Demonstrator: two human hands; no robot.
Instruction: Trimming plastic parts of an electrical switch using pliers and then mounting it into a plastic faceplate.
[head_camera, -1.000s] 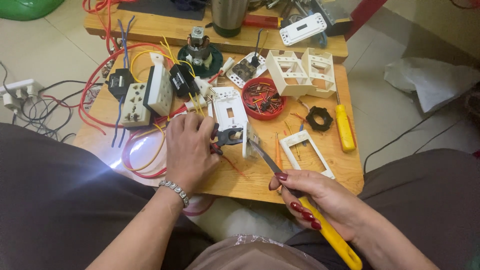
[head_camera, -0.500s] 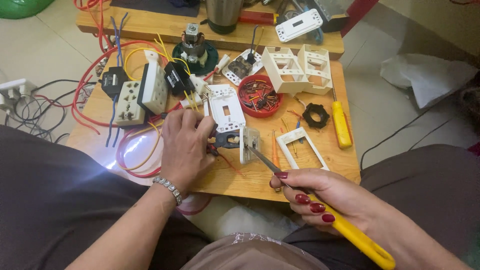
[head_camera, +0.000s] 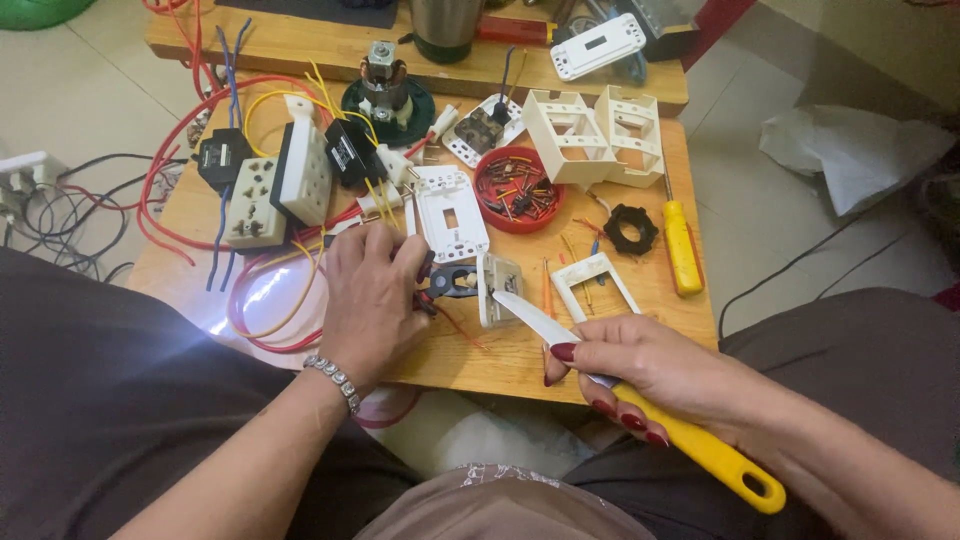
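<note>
From the head view I see both hands over a low wooden table (head_camera: 640, 300). My left hand (head_camera: 370, 300) lies palm down, fingers curled around a small dark part (head_camera: 452, 283) with thin red wires trailing from it; the part sits on the table just beside a small white switch module (head_camera: 497, 290). My right hand (head_camera: 640, 375) is closed around the yellow handle of one knife (head_camera: 620, 385), fingers wrapped tight, and the pale blade tip touches the switch module at its lower edge.

Counting what lies around (as far as the clutter lets me): one white faceplate (head_camera: 452, 212) just above the left hand, one empty white frame (head_camera: 594, 285) to the right of the module, two cream back boxes (head_camera: 595, 135) side by side, one red round dish (head_camera: 520, 188) of small wire offcuts, one black ring nut (head_camera: 632, 228), one yellow-handled screwdriver (head_camera: 682, 245), and two socket blocks (head_camera: 280, 190) at the left among red, yellow and blue wires.
</note>
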